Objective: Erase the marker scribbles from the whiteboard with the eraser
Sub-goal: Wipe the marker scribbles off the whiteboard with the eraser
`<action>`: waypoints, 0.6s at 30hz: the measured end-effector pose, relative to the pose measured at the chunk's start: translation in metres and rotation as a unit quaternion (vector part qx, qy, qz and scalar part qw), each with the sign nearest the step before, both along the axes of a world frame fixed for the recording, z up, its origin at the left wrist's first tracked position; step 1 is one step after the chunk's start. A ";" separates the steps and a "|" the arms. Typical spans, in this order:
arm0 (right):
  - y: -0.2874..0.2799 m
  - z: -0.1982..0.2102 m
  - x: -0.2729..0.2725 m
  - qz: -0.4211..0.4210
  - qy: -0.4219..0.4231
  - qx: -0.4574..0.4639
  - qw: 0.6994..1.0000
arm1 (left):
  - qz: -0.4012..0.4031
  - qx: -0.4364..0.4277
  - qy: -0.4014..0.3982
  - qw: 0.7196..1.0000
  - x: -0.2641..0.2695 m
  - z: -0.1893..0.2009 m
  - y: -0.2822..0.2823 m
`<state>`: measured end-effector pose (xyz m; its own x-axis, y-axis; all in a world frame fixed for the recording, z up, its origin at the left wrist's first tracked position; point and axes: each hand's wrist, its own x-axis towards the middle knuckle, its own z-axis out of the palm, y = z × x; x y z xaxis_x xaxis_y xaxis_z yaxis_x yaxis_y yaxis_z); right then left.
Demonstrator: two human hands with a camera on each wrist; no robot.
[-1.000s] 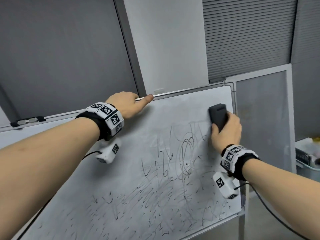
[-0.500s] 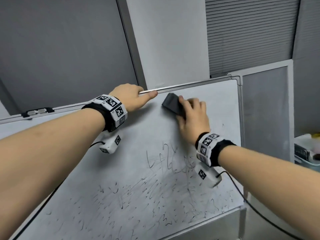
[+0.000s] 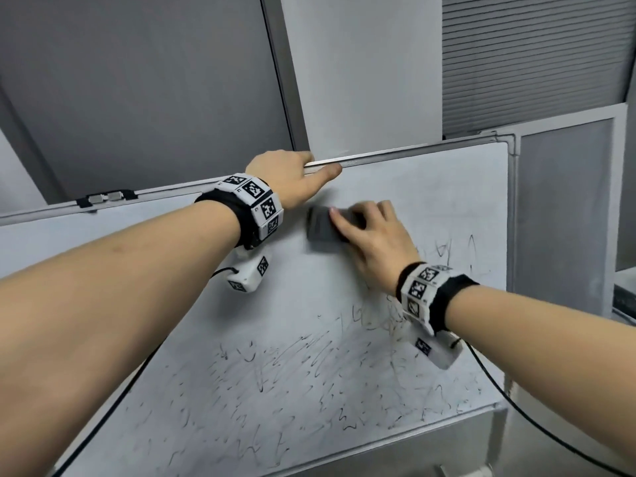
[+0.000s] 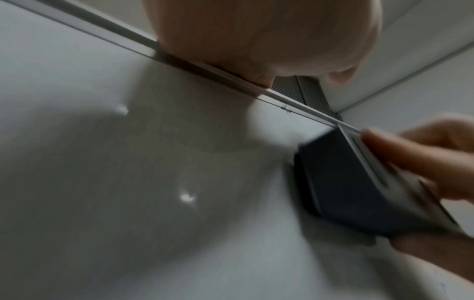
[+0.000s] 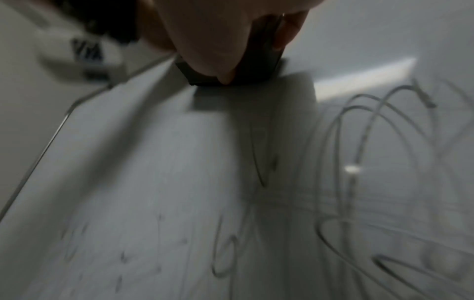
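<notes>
A whiteboard (image 3: pixel 430 187) tilts across the head view, with black marker scribbles (image 3: pixel 309 370) over its lower half and a few strokes (image 3: pixel 447 251) at the right. My right hand (image 3: pixel 371 235) grips a dark eraser (image 3: pixel 321 227) and presses it flat on the board near the top edge, blurred by motion. In the left wrist view the eraser (image 4: pixel 354 188) sits just under the frame rail. My left hand (image 3: pixel 292 177) grips the board's top rail (image 3: pixel 395 153), fingers curled over it and thumb on the front. The right wrist view shows the eraser (image 5: pixel 246 69) under my thumb.
A grey partition panel (image 3: pixel 564 208) stands right of the board. Behind are a dark wall panel (image 3: pixel 137 91) and window blinds (image 3: pixel 533 56). A clip (image 3: pixel 106 197) sits on the top rail at the left. Cables (image 3: pixel 537 421) hang from both wrists.
My right hand swept the eraser from the board's upper right leftward to beside my left hand, wiping away the looping scribbles there. The left hand stayed on the rail.
</notes>
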<state>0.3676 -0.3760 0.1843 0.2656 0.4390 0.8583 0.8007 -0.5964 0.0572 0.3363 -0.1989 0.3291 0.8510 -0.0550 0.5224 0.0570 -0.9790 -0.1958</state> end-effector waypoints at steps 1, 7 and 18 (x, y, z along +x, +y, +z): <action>0.001 0.000 0.001 -0.006 0.000 0.012 1.000 | -0.001 0.000 -0.002 1.000 0.001 0.000 0.000; -0.035 -0.099 -0.003 0.063 -0.054 -0.270 0.959 | 0.005 -0.009 -0.003 1.000 0.002 0.001 0.012; -0.056 -0.083 0.018 0.003 -0.006 -0.084 0.996 | 0.019 -0.012 0.001 1.000 0.012 -0.001 0.011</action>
